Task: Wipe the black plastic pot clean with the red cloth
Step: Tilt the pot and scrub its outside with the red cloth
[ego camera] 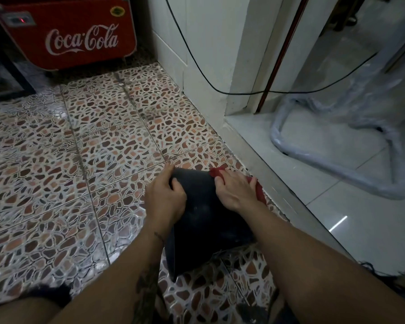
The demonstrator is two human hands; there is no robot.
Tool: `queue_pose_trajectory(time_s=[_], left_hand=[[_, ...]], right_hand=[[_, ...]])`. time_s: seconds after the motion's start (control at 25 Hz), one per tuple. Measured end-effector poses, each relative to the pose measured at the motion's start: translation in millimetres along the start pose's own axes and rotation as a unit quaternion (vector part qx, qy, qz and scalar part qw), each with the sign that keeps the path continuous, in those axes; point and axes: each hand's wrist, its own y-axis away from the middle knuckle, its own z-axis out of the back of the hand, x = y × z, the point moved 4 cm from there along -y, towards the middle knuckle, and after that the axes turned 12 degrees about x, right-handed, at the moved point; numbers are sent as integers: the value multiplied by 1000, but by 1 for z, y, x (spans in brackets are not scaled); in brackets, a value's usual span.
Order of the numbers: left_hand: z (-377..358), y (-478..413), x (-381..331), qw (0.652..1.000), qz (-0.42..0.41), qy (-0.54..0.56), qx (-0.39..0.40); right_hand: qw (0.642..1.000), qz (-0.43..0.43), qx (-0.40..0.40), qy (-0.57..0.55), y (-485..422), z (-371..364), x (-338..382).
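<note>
The black plastic pot [204, 220] lies tilted over the pebble-patterned floor, its narrow base pointing away from me and its wide rim toward me. My left hand [165, 197] grips the pot's left side near the base, fingers curled over its edge. My right hand [235, 191] presses the red cloth [258, 189] against the pot's upper right side. Only bits of the cloth show, above the fingers and to the right of the hand. The pot's inside is hidden.
A red Coca-Cola cooler [68, 33] stands at the far left. A white wall corner [206, 66] with a black cable [197, 66] rises ahead. A raised grey threshold [278, 183] runs along the right, with a plastic-wrapped chair frame [332, 146] beyond.
</note>
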Motion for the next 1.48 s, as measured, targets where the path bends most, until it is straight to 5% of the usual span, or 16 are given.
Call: queue_pose_trajectory(time_s=[0.16, 0.48, 0.84, 1.16, 1.48], left_hand=[[-5, 2, 5, 998, 30, 54, -27], [-10, -47, -1, 996, 66, -13, 58], [-4, -39, -3, 998, 6, -50, 39], [-5, 1, 5, 999, -4, 33, -8], [-17, -56, -1, 994, 94, 33, 48]], right_hand=[[999, -29, 32, 28, -31, 11, 11], [994, 46, -94, -30, 54, -41, 1], [991, 99, -88, -14, 73, -58, 31], [991, -27, 112, -66, -45, 3, 35], [989, 137, -50, -28, 54, -38, 31]])
